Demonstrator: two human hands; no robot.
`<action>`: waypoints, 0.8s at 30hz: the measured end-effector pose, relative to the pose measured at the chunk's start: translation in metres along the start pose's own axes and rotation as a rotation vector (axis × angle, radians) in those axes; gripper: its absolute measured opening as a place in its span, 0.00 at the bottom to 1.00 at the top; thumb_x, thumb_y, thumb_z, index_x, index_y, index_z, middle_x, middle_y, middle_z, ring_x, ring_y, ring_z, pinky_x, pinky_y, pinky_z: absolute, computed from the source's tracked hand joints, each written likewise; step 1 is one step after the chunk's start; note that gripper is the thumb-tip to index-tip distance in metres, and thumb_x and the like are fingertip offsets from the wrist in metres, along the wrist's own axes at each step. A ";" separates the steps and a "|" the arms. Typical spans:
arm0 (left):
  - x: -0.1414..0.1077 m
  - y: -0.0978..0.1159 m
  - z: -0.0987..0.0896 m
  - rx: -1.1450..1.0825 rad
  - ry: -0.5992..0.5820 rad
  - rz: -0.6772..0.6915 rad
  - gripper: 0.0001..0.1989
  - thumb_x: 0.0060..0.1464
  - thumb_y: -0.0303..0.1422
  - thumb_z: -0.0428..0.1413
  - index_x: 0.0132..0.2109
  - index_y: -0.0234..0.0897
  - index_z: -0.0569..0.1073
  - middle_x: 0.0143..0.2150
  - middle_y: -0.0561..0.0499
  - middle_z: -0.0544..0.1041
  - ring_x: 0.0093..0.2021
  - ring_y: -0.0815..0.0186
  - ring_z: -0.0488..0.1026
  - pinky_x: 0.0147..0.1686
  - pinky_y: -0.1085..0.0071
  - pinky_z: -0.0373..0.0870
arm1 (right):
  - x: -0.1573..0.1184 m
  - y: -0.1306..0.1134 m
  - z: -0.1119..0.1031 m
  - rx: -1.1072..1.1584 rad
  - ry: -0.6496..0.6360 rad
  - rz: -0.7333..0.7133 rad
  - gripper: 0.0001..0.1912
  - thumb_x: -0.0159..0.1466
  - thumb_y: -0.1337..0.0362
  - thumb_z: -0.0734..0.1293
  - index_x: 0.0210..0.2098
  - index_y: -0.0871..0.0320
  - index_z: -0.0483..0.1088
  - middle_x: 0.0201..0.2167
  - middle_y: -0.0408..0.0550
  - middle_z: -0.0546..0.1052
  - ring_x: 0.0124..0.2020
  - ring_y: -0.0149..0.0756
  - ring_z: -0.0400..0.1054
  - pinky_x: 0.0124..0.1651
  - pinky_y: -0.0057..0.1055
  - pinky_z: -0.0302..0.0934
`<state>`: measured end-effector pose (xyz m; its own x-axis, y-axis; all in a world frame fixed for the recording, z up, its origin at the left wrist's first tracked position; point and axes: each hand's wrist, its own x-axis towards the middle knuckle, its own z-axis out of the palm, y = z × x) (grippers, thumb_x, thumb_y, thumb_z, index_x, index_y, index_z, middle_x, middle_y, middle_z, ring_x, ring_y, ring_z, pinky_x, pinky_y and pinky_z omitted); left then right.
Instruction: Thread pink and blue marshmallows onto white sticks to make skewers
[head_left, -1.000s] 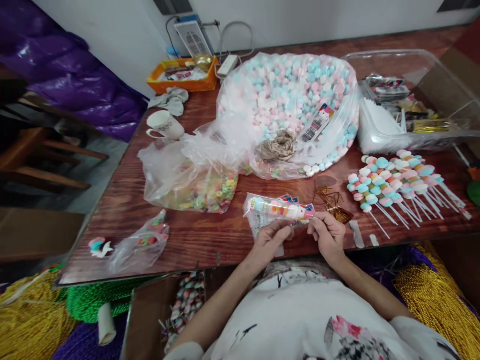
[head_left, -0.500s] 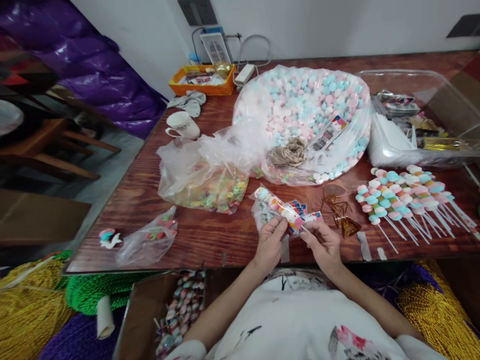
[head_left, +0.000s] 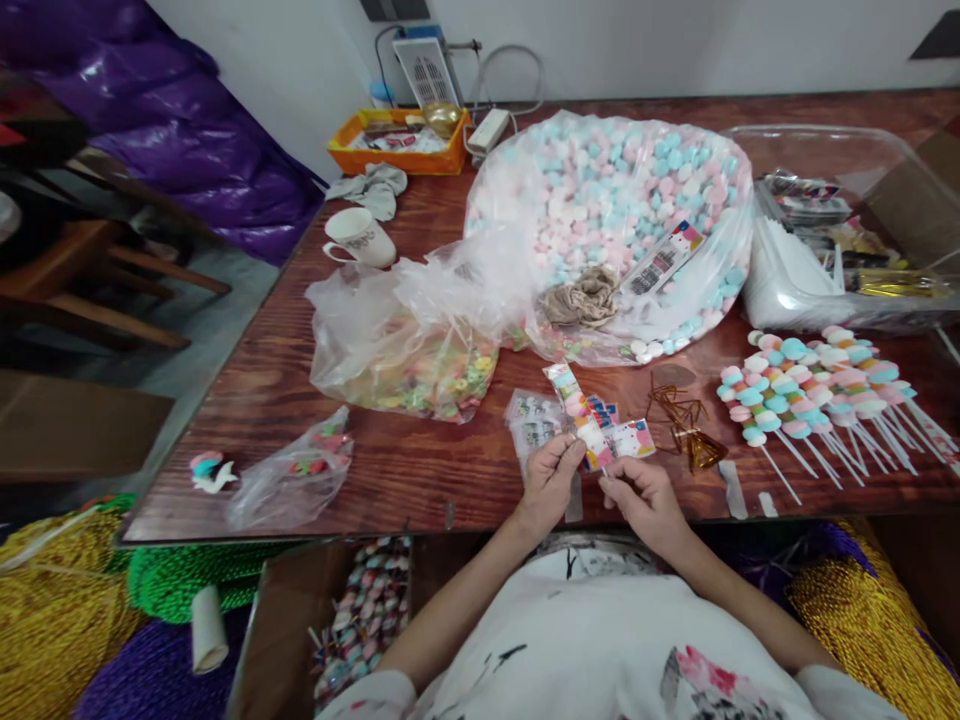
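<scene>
Head view, L hand (head_left: 551, 478) pinching wrapped candy skewer (head_left: 580, 415), its bag upright beyond fingers, R hand (head_left: 641, 495) pinching stick.

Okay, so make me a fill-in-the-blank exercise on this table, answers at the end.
The left hand holds the wrapped skewer, with the ____ hand beside it.
The widest bag contains blue, white and ____ marshmallows.
The unwrapped skewers have sticks that are ____ in colour.
The mug is not tipped over; it stands ____.

Missing words: right; pink; white; upright.
</scene>
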<state>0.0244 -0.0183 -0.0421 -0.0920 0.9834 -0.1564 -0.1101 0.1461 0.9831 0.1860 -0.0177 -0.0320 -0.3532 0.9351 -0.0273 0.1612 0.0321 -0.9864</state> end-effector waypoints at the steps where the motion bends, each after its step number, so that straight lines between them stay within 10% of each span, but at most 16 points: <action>1: -0.001 0.000 0.000 0.011 -0.014 0.003 0.19 0.56 0.47 0.56 0.29 0.34 0.71 0.27 0.55 0.69 0.29 0.71 0.62 0.33 0.74 0.62 | 0.000 0.000 0.003 0.046 0.006 0.022 0.13 0.64 0.63 0.63 0.23 0.58 0.66 0.18 0.39 0.69 0.21 0.27 0.61 0.27 0.25 0.56; 7: -0.006 0.002 0.003 0.007 -0.163 -0.042 0.20 0.58 0.48 0.53 0.29 0.34 0.69 0.27 0.53 0.68 0.28 0.70 0.63 0.31 0.73 0.63 | -0.001 0.000 0.017 0.210 0.056 0.050 0.13 0.62 0.60 0.65 0.23 0.58 0.65 0.17 0.39 0.68 0.20 0.27 0.60 0.25 0.24 0.56; 24: 0.001 0.006 0.001 -0.254 -0.112 -0.208 0.15 0.52 0.44 0.61 0.38 0.35 0.76 0.31 0.53 0.76 0.31 0.69 0.70 0.37 0.72 0.67 | 0.006 0.006 0.015 0.127 0.095 0.039 0.10 0.61 0.62 0.65 0.24 0.57 0.65 0.18 0.38 0.67 0.21 0.27 0.59 0.25 0.25 0.55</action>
<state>0.0244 -0.0168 -0.0360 0.0658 0.9430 -0.3261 -0.3590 0.3273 0.8741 0.1709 -0.0167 -0.0405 -0.2595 0.9641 -0.0564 0.0532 -0.0440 -0.9976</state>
